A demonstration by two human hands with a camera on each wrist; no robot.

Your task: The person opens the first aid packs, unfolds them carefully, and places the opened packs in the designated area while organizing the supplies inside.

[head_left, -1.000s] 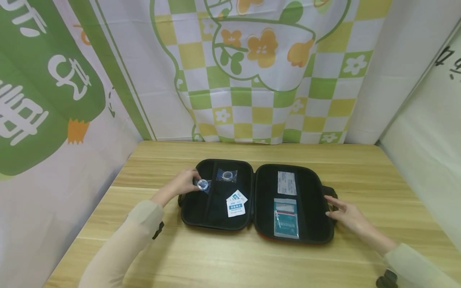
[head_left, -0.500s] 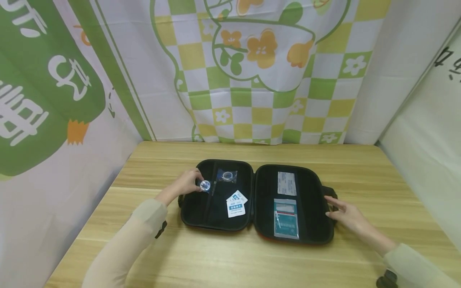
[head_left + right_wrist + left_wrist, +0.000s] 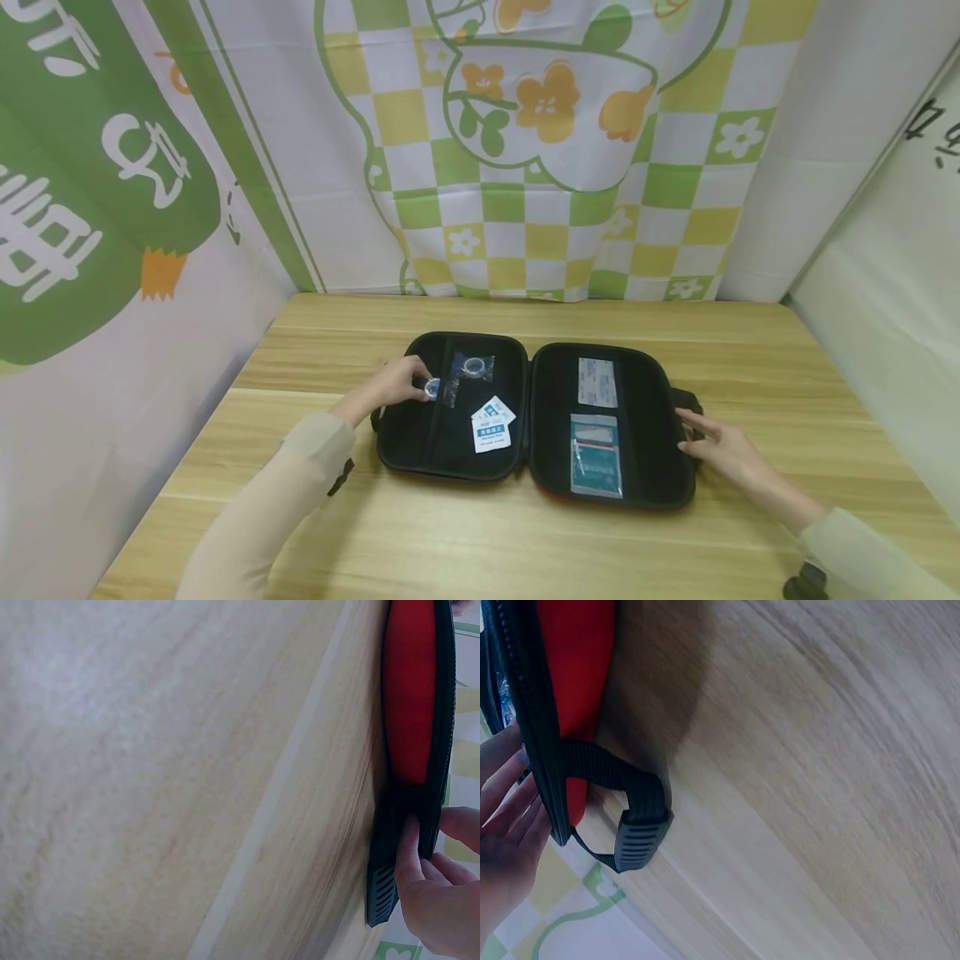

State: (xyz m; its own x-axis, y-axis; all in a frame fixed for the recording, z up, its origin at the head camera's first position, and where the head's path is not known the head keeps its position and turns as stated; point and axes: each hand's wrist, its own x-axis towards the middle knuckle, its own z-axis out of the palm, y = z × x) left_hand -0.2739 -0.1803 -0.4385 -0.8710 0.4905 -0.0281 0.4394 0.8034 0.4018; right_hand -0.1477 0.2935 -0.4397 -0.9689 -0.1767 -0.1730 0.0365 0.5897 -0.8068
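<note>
A black-lined zip case (image 3: pixel 468 462) with a red outside (image 3: pixel 409 690) lies unfolded flat on the table. In the head view my left hand (image 3: pixel 396 382) pinches a small roll of tape (image 3: pixel 432 388) in clear wrapping, at the divider band of the case's left half. The hand partly covers this roll. A second wrapped ring-shaped roll (image 3: pixel 474 367) lies just right of it, above two alcohol pad packets (image 3: pixel 491 432). At the far right side, my right hand (image 3: pixel 720 446) grips the case's rim beside the carry handle (image 3: pixel 381 896), thumb and fingers on either side of it.
The right half of the case holds a white packet (image 3: pixel 597 382) and a teal packet in clear wrapping (image 3: pixel 596 457). Another carry handle (image 3: pixel 643 836) sticks out on the left. Wood-grain table (image 3: pixel 480 550) surrounds the case, and a printed curtain (image 3: pixel 525 242) hangs behind.
My left hand has moved slightly right with the tape roll, whose wrapping now reaches past the divider band. The roll shows less than before. My right hand has stayed in place.
</note>
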